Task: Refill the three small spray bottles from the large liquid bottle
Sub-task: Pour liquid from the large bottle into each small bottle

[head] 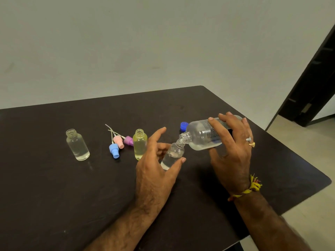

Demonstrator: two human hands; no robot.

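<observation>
Both hands busy on the pour. Right hand (pixel 231 147) wraps the big bottle (pixel 204 135), fingers over the top and thumb under, tipped nearly flat so its neck drops onto the mouth of the small bottle (pixel 173 155). Left hand (pixel 155 163) pinches that small bottle between thumb and fingers and leans it toward the big one, mouths touching, probably to cut spillage through such a narrow opening. Index finger sticks out free. Left forearm lies low over the desk (pixel 54 196); right wrist is cocked and raised. Small bottle looks partly filled, so I'd say mid-pour.

Further out: yellowish bottle (pixel 140 144) just beside the left hand, clear bottle (pixel 77 144) well to the left, both upright, open, holding liquid. Between them lie three spray heads: blue (pixel 114 150), pink (pixel 118 141), purple (pixel 128 140). Blue cap (pixel 184 126) sits behind the big bottle's neck.
</observation>
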